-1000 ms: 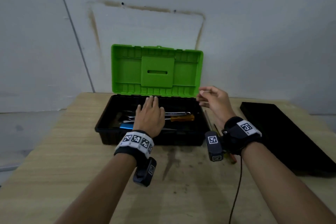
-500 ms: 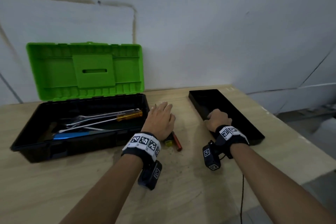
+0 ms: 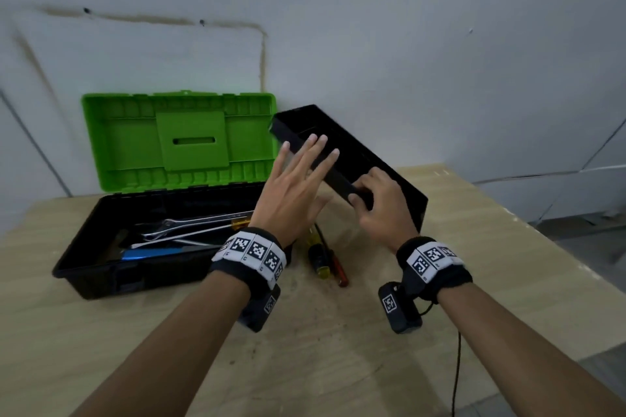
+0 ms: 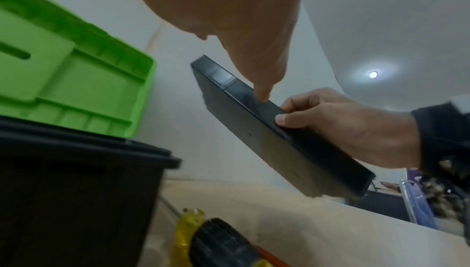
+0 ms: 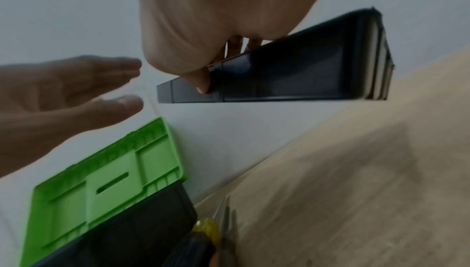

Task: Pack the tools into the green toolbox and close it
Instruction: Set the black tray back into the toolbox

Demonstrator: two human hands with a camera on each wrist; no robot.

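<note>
While the right hand (image 3: 379, 210) pinches the tilted black tray (image 3: 359, 159), left hand (image 3: 291, 189) spread empty; it could slip onto the screwdrivers (image 3: 320, 256).

The wooden table (image 3: 338, 366) has a pale top with some dark marks near its middle. On its left part stands the green toolbox (image 3: 111, 267), open, with its lid upright by the far wall. Just right of the toolbox lie two screwdrivers side by side, one with yellow handle (image 3: 316, 256), one with red handle (image 3: 339, 272).
</note>
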